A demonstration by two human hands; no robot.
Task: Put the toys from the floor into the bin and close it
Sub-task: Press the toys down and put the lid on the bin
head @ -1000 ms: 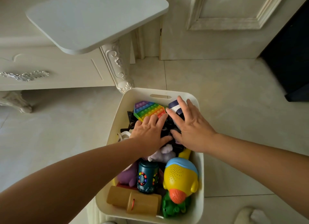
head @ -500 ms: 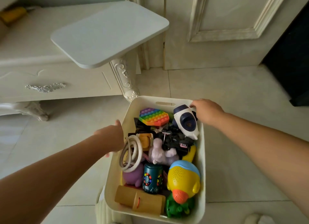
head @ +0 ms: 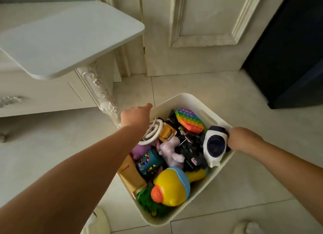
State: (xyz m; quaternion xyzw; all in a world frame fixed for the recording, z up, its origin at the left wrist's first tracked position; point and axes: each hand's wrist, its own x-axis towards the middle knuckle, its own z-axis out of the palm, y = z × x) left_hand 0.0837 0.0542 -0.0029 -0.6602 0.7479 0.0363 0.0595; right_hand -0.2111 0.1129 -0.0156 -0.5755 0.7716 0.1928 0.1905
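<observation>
**Square the bin up before you look for the lid**

Your left hand point(head: 135, 116) is wrapped over the far-left rim of the bin point(head: 216, 174), fingers curled onto the edge; your right hand point(head: 242, 139) grips the opposite rim, just beside the white-and-navy toy point(head: 215, 144). The bin sits on the floor point(head: 227, 94), skewed, with one corner pointing toward the carved leg point(head: 103, 95) of the white bench.

Keep both grips even and turn the bin flat (don't tip it; it's heaped full). The rainbow pad point(head: 189, 120) and the yellow duck point(head: 172, 186) ride high, level with the rim, and I'd judge they will foul a lid. Press them down first.

No lid shows anywhere near the bin, so you'll have to find it. No loose toys show on the floor around the bin either.
</observation>
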